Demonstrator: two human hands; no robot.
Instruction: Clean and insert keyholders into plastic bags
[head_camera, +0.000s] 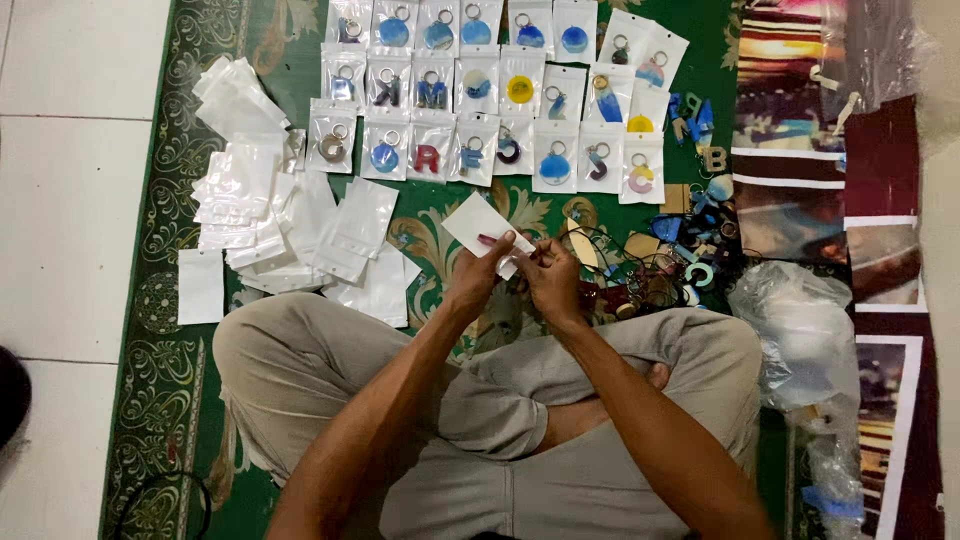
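Presently, mid-frame above the lap: left hand (478, 275) in pinching grip on a small white pouch (478, 224) with a dark keychain piece at its mouth, right hand (550, 275) clenched on that piece (487, 240); seating it fully seems the step in hand, then, presumably, sealing.

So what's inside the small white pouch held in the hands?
The white pouch, pinched by the left hand with the right hand at its opening, shows a small dark red piece near its lower edge. The fingers cover the rest, so its shape cannot be told.
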